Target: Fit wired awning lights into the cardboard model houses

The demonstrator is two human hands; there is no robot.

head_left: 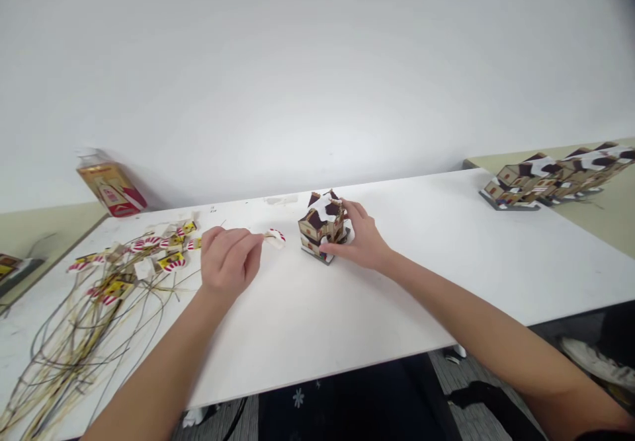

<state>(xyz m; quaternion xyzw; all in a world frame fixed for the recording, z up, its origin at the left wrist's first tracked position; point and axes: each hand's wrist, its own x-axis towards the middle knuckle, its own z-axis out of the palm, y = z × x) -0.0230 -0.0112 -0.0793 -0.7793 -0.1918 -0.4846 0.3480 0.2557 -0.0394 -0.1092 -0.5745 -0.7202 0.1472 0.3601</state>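
Near the middle of the white table, a small model house (pixel 320 224) with a dark brown roof and a white snow-like patch stands on a thin grey base. My right hand (pixel 361 239) grips it from the right, thumb in front and fingers behind. To its left, my left hand (pixel 232 256) is closed in a pinch. From those fingertips a small red-and-white striped awning piece (pixel 276 237) sticks out toward the house, apart from it. How the piece is attached at the fingertips is too small to make out.
At the left lies a heap of striped awning pieces with yellow parts (pixel 171 261), trailing long thin wires (pixel 79 348). A red-and-gold bottle (pixel 112 186) leans by the wall. Several similar model houses (pixel 526 180) stand in a row at the right.
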